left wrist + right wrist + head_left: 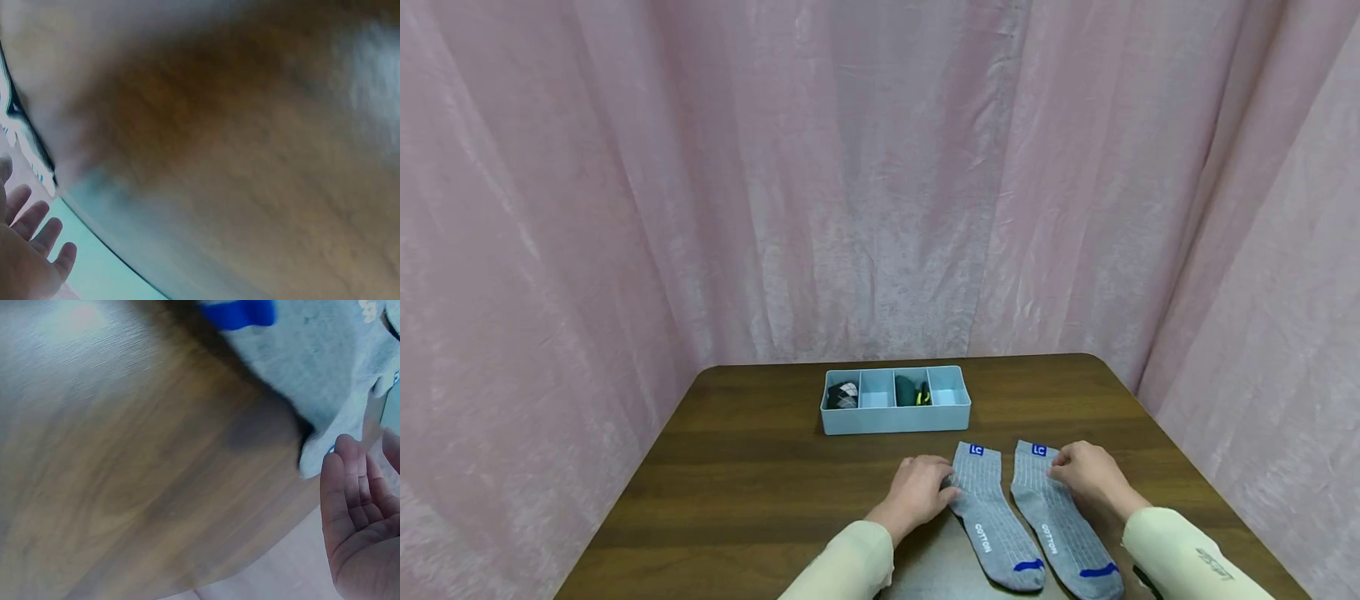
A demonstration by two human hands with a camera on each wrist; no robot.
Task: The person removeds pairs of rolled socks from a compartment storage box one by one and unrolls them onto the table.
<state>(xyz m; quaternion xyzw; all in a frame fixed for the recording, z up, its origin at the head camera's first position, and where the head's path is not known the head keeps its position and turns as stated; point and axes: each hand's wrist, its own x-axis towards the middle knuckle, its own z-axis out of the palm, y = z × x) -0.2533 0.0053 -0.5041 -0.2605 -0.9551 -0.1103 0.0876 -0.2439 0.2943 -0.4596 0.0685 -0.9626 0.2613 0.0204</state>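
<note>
Two socks of grey ribbed knit (988, 517) lay flat and side by side on the brown wood-grain worktop (737, 467), a narrow gap between them; their cuffs pointed away from the person, their toes towards the person; each bore a small blue label at the cuff, white "COTTON" lettering along the foot and a blue stripe near the toe. The person's left hand (916, 492) was at the outer edge of the left sock (992, 533), below its cuff; its fingers (47, 234) were spread and loosely bent in the left wrist view, and I cannot tell how firmly they touched the knit. The person's right hand (1092, 475) was at the outer edge of the right sock (1063, 521), fingertips at the cuff; its fingers were nearly straight and close together, the thumb standing apart from them.

Beyond the socks stood a pale blue rectangular tray (895, 422) with four compartments in a row; the leftmost held a black, grey and white patterned bundle (843, 396); the third from the left held a dark green bundle (906, 392) beside a black-and-yellow one (923, 395); pale pink velvety curtains (850, 208) hung behind the worktop; pale yellow-green sleeves (857, 554) covered both forearms.
</note>
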